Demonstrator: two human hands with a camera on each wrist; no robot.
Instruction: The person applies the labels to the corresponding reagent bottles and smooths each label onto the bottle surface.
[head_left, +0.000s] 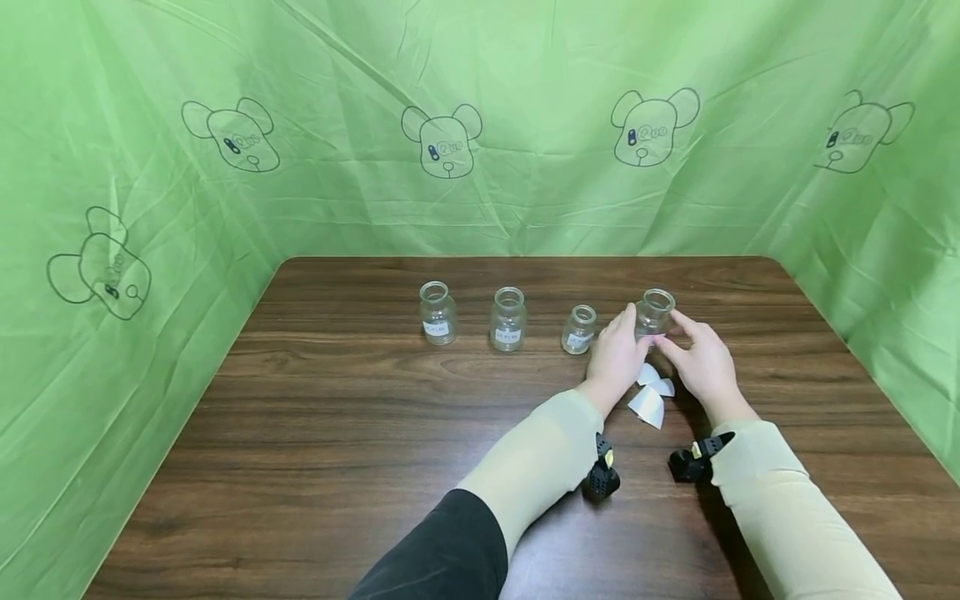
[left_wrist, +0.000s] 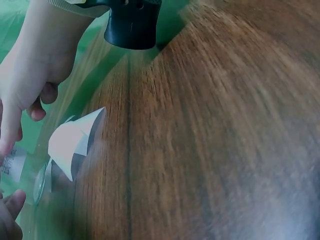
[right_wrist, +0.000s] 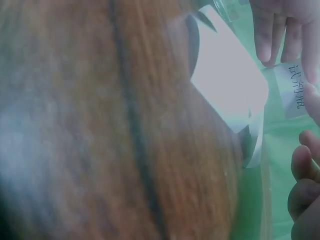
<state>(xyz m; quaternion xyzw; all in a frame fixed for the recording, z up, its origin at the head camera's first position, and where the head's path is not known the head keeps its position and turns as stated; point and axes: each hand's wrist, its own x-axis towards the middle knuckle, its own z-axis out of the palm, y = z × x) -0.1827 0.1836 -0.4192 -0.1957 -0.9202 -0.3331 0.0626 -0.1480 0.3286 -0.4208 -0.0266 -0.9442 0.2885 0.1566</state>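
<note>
A clear glass jar (head_left: pixel 657 307) stands at the right of the table, between my two hands. My left hand (head_left: pixel 617 354) curls its fingers around the jar's left side. From the right side my right hand (head_left: pixel 703 364) grips it, thumb at the front and fingers behind. A white label (right_wrist: pixel 291 92) with handwriting lies on the jar's front, with fingertips right at its edges. Just in front of the jar lie several curled white paper pieces (head_left: pixel 647 406), seen large in the right wrist view.
To the left stand a small labelled jar (head_left: pixel 578 331) and two larger labelled glass jars (head_left: pixel 508 321), (head_left: pixel 438 315), all without lids. The brown wooden table (head_left: pixel 360 433) is bounded by green cloth (head_left: pixel 525 200) at the back and sides. Black wrist cameras (head_left: pixel 602 477) sit on both wrists.
</note>
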